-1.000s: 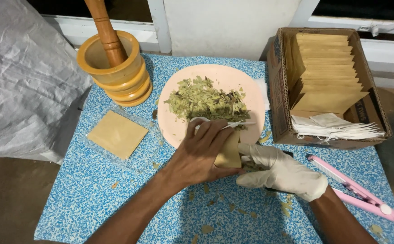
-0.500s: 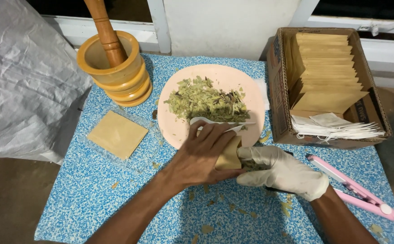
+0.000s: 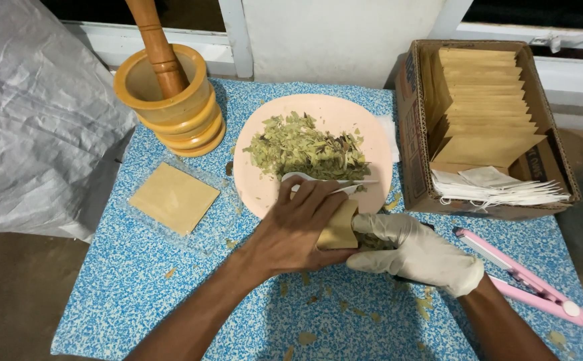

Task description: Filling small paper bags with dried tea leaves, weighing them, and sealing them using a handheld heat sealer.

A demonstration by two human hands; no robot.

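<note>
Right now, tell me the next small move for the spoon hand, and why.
Probably tip the white spoon down into the tan pouch. The left hand holds the spoon at the edge of the herb pile on the pink plate, right above the pouch, which the gloved right hand steadies.
</note>
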